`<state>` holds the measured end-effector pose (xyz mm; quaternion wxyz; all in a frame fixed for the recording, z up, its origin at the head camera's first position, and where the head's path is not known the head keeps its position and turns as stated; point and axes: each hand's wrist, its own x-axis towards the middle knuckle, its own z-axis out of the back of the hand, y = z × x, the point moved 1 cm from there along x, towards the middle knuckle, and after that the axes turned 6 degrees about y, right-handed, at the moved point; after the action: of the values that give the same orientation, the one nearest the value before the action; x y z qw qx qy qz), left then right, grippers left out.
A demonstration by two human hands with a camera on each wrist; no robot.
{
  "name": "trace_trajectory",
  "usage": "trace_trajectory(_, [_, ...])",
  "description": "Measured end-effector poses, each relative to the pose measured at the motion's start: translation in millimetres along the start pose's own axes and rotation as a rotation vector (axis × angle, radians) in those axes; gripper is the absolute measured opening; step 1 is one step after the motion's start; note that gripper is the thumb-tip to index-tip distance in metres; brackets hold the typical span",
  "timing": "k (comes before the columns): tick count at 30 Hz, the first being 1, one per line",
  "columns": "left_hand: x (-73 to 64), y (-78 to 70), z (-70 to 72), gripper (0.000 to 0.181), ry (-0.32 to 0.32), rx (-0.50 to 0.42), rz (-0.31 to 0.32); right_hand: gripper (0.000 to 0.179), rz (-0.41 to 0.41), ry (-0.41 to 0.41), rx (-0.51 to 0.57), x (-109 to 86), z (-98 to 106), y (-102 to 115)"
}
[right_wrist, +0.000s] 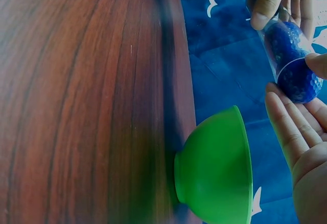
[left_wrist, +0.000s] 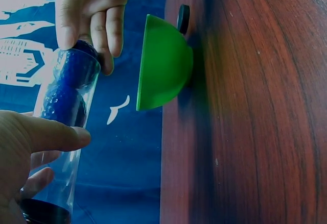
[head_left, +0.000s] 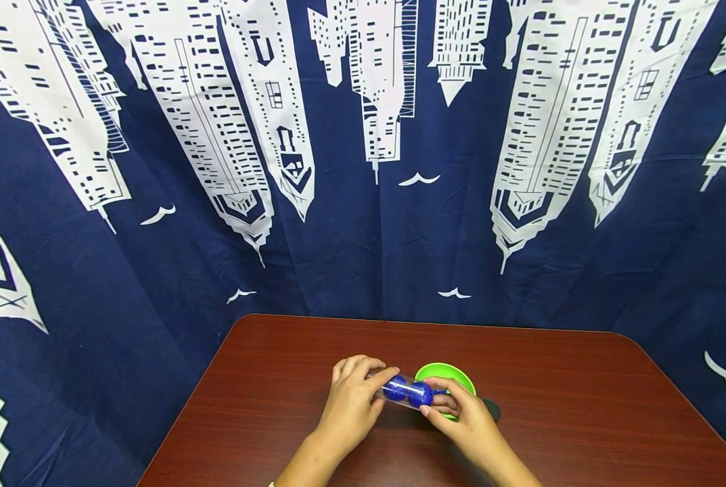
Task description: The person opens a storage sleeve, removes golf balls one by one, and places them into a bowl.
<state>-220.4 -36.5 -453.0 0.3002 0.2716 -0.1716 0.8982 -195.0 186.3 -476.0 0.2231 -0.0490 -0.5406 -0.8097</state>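
My left hand [head_left: 353,399] grips a clear plastic tube [left_wrist: 61,175] near its black-capped end [left_wrist: 46,211]. Two dimpled blue balls sit in line at the tube's other end: an inner ball [left_wrist: 64,104] and an outer ball [right_wrist: 299,83], which sticks out past the rim. Thumb and finger of my right hand [head_left: 463,412] pinch the outer ball at the tube's mouth, its other fingers stretched out below. The tube is tilted, its ball end towards the right hand. Just behind that hand stands a green bowl [left_wrist: 166,63], its inside partly hidden.
A round black lid [left_wrist: 184,19] lies on the table beside the bowl, to its right in the head view. The reddish-brown wooden table [head_left: 277,379] reaches back to a dark blue curtain [head_left: 350,257] printed with white buildings and birds.
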Motion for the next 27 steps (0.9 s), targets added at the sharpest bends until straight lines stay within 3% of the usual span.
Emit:
trace_trajectory(5, [-0.4, -0.1, -0.3, 0.054, 0.02, -0.013, 0.013, 0.043, 0.0, 0.002, 0.009, -0.8, 0.1, 0.4])
trace_trajectory(14, [-1.8, 2.0, -2.6, 0.055, 0.002, -0.022, 0.015, 0.042, -0.018, -0.014, 0.012, 0.2, -0.5, -1.3])
trace_trajectory(20, [-3.5, 1.9, -3.1, 0.055, 0.044, -0.042, 0.054, 0.042, 0.011, -0.034, -0.01, 0.5, -0.1, -2.0])
trace_trajectory(27, [-5.3, 0.4, -4.2, 0.058, 0.093, -0.071, 0.097, 0.042, -0.016, -0.053, -0.006, 0.5, 1.4, -2.1])
